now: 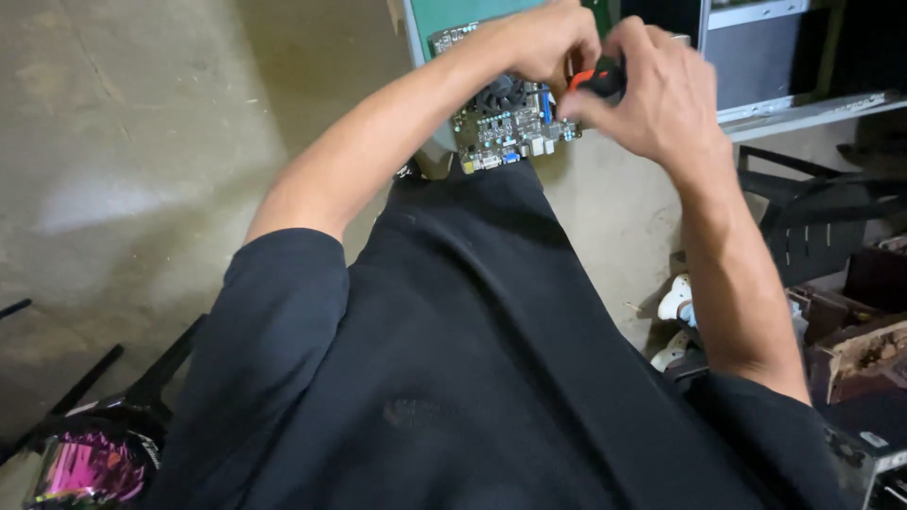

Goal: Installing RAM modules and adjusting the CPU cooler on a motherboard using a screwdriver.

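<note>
Circuit board (pixel 505 127), green, with fan, rests at your knees above the concrete floor (pixel 142 142); unscrewing appears under way. Your left hand (pixel 548 42) curls on its top edge, your right hand (pixel 652 94) grips a red-and-black screwdriver (pixel 595 80); next, keep the tip seated squarely.

Dim, warm indoor light is filling the frame. A pale bright patch is glowing on the concrete floor (pixel 142 203) at the left of the frame, hinting at light arriving from that side. The black shirt (pixel 472 359) in the lower half is swallowing detail, reading almost flat. Both hands at the top centre are looking slightly soft with motion blur. The right edge is sinking into deep shadow, and the lines at the edges are bowing from wide-angle distortion.
</note>
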